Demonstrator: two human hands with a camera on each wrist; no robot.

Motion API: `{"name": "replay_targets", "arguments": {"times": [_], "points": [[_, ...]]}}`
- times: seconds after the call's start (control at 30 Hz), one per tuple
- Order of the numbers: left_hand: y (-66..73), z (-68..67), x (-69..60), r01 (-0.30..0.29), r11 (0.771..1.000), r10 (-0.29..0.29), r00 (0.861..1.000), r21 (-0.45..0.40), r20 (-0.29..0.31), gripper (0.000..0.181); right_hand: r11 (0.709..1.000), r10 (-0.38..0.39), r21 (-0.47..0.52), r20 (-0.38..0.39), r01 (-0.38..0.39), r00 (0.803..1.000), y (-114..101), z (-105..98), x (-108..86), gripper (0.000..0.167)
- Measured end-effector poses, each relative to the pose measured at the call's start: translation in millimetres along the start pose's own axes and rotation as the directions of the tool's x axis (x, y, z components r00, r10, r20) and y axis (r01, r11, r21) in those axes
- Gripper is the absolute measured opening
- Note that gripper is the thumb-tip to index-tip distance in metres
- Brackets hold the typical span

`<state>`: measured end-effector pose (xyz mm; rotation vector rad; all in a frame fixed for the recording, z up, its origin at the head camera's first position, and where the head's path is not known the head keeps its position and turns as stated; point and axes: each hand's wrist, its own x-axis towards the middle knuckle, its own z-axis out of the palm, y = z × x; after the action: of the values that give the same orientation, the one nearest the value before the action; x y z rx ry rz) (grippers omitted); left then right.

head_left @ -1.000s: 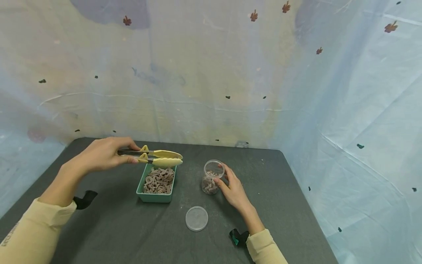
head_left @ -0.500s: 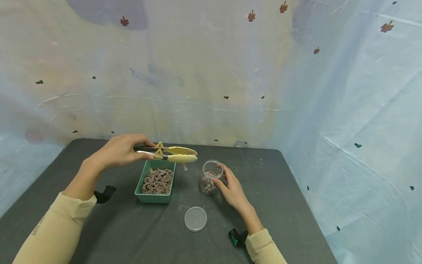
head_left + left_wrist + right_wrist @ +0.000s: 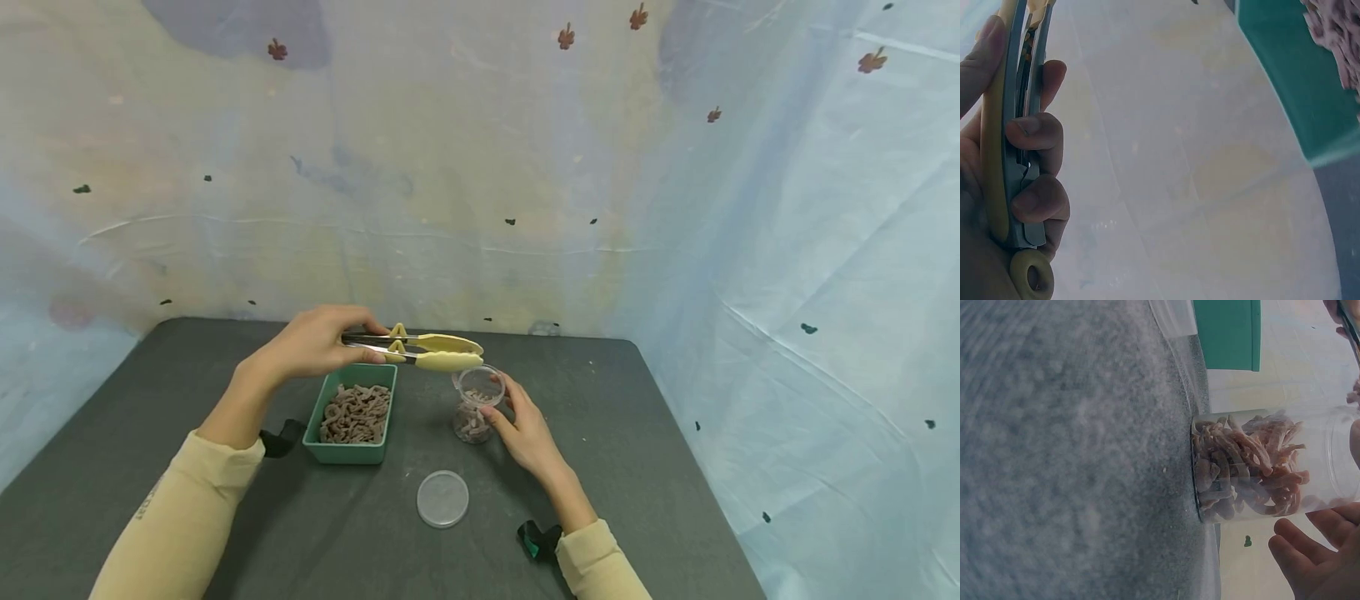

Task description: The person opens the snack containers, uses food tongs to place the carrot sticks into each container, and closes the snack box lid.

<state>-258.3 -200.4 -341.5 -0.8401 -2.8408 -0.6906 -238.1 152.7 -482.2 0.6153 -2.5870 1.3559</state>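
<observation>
My left hand (image 3: pixel 318 342) grips a pair of yellow-tipped kitchen tongs (image 3: pixel 450 361), held level with the tips over the near-left rim of a clear plastic jar (image 3: pixel 472 427). In the left wrist view the fingers (image 3: pixel 1041 200) curl round the tongs' handles. Brownish strips (image 3: pixel 1354 395) show by the jar's mouth, below the tongs, in the right wrist view. My right hand (image 3: pixel 531 435) holds the upright jar near its rim, thumb on the near side. Similar brown strips (image 3: pixel 1254 465) fill much of the jar. The green tray (image 3: pixel 345 454) left of it holds more strips.
A round clear lid (image 3: pixel 442 500) lies flat on the dark table (image 3: pixel 360 533) in front of the jar. Dark straps (image 3: pixel 281 439) are at both wrists. A pale plastic sheet (image 3: pixel 450 167) hangs behind the table and along its right side.
My left hand has carried the tongs rightward from above the green tray to the jar's mouth. The right hand and the jar have stayed in place.
</observation>
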Motion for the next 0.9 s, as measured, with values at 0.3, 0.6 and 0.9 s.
{"name": "replay_targets", "arguments": {"times": [0.3, 0.6, 0.9], "points": [[7.6, 17.1, 14.0, -0.006, 0.999, 0.007, 1.000, -0.054, 0.012, 0.034, 1.000, 0.025, -0.015, 0.022, -0.025, 0.999, -0.4, 1.0, 0.8, 0.068], [11.5, 30.3, 21.0, -0.012, 0.999, 0.013, 0.999, -0.033, 0.045, 0.037, 0.998, 0.052, -0.035, 0.022, -0.051, 0.998, -0.5, 1.8, -0.8, 0.072], [8.6, 38.5, 22.9, 0.005, 1.000, -0.003, 0.996, -0.019, 0.090, 0.038, 0.999, 0.022, -0.042, 0.010, -0.022, 1.000, 1.9, 1.9, -1.0, 0.070]]}}
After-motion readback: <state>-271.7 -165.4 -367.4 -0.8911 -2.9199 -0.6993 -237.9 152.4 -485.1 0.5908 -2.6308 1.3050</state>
